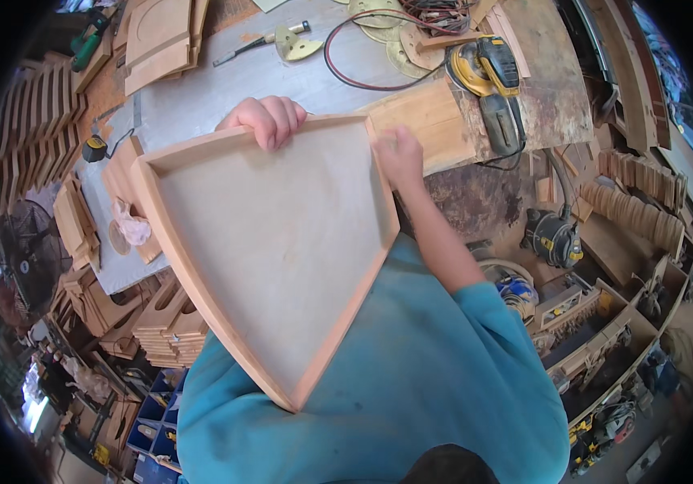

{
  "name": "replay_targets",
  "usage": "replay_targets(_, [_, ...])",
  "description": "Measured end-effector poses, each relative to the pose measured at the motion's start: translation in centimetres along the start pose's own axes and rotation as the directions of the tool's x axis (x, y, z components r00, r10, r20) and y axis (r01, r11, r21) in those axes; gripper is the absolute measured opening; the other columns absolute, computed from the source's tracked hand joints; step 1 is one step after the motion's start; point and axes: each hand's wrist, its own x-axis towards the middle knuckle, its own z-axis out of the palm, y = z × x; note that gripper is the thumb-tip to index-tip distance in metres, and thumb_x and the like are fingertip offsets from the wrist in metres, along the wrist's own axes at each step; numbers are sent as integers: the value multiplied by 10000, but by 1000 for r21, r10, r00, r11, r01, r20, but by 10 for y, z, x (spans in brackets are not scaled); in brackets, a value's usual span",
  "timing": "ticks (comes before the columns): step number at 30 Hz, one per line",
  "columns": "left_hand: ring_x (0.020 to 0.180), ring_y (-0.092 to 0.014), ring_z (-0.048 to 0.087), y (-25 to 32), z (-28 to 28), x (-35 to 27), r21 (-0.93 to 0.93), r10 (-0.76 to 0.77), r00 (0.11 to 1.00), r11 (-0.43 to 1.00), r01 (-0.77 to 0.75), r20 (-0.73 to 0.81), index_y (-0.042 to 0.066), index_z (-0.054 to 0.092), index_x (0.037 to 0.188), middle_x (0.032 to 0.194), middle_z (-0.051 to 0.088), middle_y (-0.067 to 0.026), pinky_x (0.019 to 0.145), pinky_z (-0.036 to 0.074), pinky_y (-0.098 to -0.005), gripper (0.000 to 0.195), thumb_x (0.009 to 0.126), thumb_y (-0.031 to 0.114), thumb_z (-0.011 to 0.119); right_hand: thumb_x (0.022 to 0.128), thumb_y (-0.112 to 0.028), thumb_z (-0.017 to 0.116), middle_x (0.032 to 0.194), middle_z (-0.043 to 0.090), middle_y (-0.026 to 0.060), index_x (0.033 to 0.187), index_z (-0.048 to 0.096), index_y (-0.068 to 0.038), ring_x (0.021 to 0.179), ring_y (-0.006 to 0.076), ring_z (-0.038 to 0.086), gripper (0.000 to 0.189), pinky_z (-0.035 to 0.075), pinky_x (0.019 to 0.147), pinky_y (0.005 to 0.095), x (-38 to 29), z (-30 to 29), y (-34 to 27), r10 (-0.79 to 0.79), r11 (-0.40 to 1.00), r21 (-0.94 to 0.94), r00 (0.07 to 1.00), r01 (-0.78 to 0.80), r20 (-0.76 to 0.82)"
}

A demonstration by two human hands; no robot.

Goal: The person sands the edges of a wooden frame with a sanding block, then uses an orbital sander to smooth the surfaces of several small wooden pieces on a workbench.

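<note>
A shallow wooden tray [280, 242] with a pale flat bottom and raised wooden edges is tilted up before my chest. Its pointed lower corner rests against my teal shirt [443, 375]. My left hand [274, 123] grips the far edge, with fingers curled over the rim to the inside. At the upper right side of the tray, my right hand [402, 158] is curled against the outer edge and slightly blurred. Whether something small sits in its fingers is hidden. A flat wooden board [425, 127] lies on the bench just beyond that hand.
A yellow-black random orbital sander [485, 66] stands on the workbench [213, 91], right of sanding discs [383, 15] and a red-black cable [337, 66]. A tape measure [95, 148] and stacked wooden parts [32, 133] are at left. A vacuum [555, 239] stands on the right.
</note>
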Motion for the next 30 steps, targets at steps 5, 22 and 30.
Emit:
replay_targets(5, [850,-189,490,1,-6,-8,-13,66,998,998,-66,0,118,587,1012,926,572,-40,886,379,-365,306,1109,405,555,889,-239,776,1020,750,241,1086,708,2,1013,403,737,319,570,872,466,-49,-24,14,87,993,-93,989,-76,121])
replay_targets(22, [843,-200,498,1,-7,-1,84,40,999,996,-40,4,116,585,997,920,580,-45,843,401,-387,305,1139,374,504,828,-268,832,1051,785,226,1090,760,-12,1029,354,760,374,578,912,433,31,0,3,206,976,-96,969,-194,137])
replay_targets(30, [827,-207,477,3,-12,-3,83,15,999,996,-18,33,128,570,977,922,572,-30,837,389,-397,317,1153,365,456,824,-319,857,959,803,187,995,790,-13,933,315,771,357,588,864,419,67,13,-12,254,966,-4,954,-257,156])
